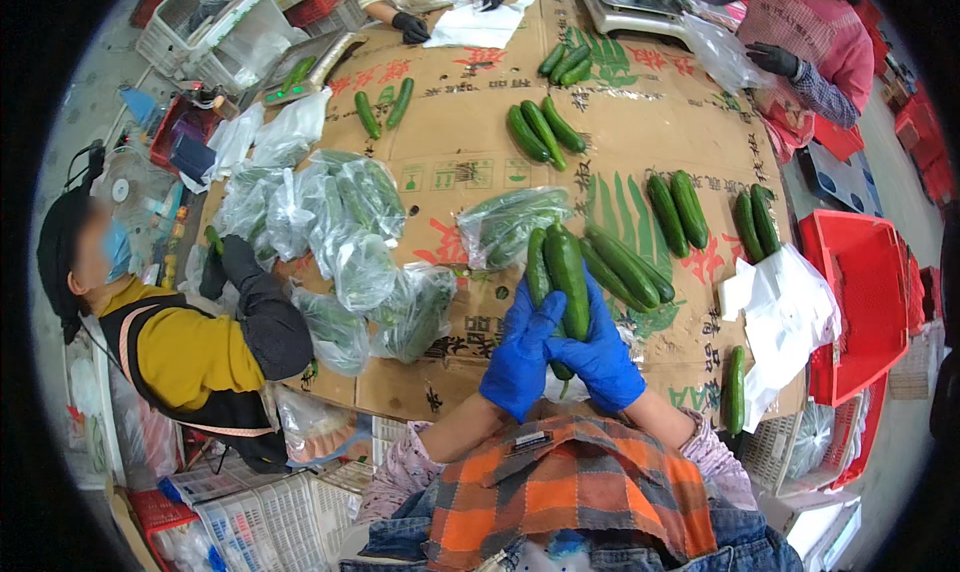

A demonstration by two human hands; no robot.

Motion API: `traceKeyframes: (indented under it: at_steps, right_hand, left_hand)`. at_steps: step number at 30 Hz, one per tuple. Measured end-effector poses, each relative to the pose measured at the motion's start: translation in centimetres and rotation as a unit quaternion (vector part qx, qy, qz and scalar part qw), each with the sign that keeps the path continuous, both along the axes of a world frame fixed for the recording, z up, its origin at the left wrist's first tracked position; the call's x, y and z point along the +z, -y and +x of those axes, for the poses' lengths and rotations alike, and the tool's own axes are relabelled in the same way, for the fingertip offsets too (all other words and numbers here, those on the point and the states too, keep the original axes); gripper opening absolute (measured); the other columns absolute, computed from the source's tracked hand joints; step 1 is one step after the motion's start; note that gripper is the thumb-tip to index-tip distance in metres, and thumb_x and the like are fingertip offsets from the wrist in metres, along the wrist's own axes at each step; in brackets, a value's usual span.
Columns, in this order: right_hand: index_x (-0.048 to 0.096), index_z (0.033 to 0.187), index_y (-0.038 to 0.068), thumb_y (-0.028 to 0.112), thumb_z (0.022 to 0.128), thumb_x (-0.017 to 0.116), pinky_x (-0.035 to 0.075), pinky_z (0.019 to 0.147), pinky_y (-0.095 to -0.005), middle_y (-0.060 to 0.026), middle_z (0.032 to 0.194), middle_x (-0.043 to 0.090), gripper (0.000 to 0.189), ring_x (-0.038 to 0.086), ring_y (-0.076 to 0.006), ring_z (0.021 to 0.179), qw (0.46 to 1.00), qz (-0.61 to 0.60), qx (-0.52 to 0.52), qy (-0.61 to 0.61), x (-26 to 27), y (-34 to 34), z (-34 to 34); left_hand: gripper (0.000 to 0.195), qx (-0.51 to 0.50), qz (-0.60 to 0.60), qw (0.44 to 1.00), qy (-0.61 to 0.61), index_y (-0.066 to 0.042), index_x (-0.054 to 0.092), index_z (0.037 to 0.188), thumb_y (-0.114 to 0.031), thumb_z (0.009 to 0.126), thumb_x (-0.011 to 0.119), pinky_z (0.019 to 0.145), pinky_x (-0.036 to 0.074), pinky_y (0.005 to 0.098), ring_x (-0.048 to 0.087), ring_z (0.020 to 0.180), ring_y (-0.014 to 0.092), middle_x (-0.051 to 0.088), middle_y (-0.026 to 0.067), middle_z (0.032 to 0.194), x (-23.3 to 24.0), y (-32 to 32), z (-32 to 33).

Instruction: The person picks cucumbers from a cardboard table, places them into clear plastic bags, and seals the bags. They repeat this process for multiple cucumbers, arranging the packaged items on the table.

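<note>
My left hand (521,354) and my right hand (600,358), both in blue gloves, are cupped together around a bunch of green cucumbers (568,279) just above the cardboard-covered table (457,137). Two stand out clearly; a further tip shows below the fingers, and the gloves hide the rest. Just beyond the bunch lies a clear plastic bag of cucumbers (510,231). To the right of my hands rest loose cucumbers (626,272) side by side. A single cucumber (736,388) lies near the right edge, beside white plastic bags (787,324).
Bagged cucumbers (352,219) are heaped at the left, near a co-worker (180,347) handling a cucumber. More loose cucumbers (540,133) lie in small groups farther off. Scales (637,9) stand at the far side, where two other people work. A red crate (855,302) adjoins the right edge.
</note>
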State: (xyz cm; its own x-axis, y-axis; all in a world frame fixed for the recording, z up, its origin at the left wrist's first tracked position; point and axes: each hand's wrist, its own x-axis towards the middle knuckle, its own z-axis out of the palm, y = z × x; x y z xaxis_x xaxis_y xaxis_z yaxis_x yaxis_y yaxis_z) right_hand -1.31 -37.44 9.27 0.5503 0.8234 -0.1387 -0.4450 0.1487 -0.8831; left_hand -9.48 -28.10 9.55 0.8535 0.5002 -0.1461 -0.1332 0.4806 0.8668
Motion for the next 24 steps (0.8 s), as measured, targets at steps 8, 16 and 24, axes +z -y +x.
traceKeyframes:
  at_steps: [8, 16, 24]
  right_hand:
    - [0.026, 0.151, 0.008, 0.011, 0.072, 0.083, 0.042, 0.104, -0.0341, -0.0098, 0.142, 0.047, 0.098, 0.048, -0.0188, 0.127, 1.000, -0.022, -0.014, 0.005, -1.3, 0.7, 1.3]
    - [0.032, 0.148, 0.003, 0.017, 0.071, 0.086, 0.045, 0.099, -0.0318, -0.0094, 0.134, 0.054, 0.095, 0.053, -0.0160, 0.119, 0.981, -0.149, -0.051, 0.113, 1.8, 0.7, 10.1]
    - [0.023, 0.153, 0.011, 0.027, 0.072, 0.079, 0.046, 0.100, -0.0416, -0.0271, 0.131, 0.056, 0.100, 0.056, -0.0385, 0.121, 0.817, -0.312, -0.180, 0.451, -0.7, -2.1, 29.2]
  left_hand:
    - [0.067, -0.088, 0.214, 0.971, -0.055, 0.000, 0.019, 0.153, -0.019, 0.099, 0.053, 0.109, 0.034, 0.0341, 0.042, 0.132, 0.022, 0.040, 0.0164, 0.148, 0.4, -1.2, 0.4]
    - [0.067, 0.016, 0.173, 0.982, -0.080, -0.004, 0.028, 0.152, -0.013, 0.094, 0.061, 0.107, 0.038, 0.0367, 0.043, 0.134, 0.025, 0.041, 0.0162, 0.150, -0.7, -2.8, 1.8]
    - [0.042, 0.059, 0.178, 0.974, -0.128, -0.003, 0.052, 0.136, -0.005, 0.094, 0.061, 0.098, 0.045, 0.0293, 0.056, 0.115, 0.015, 0.058, 0.0060, 0.128, -2.4, -4.3, 0.4]
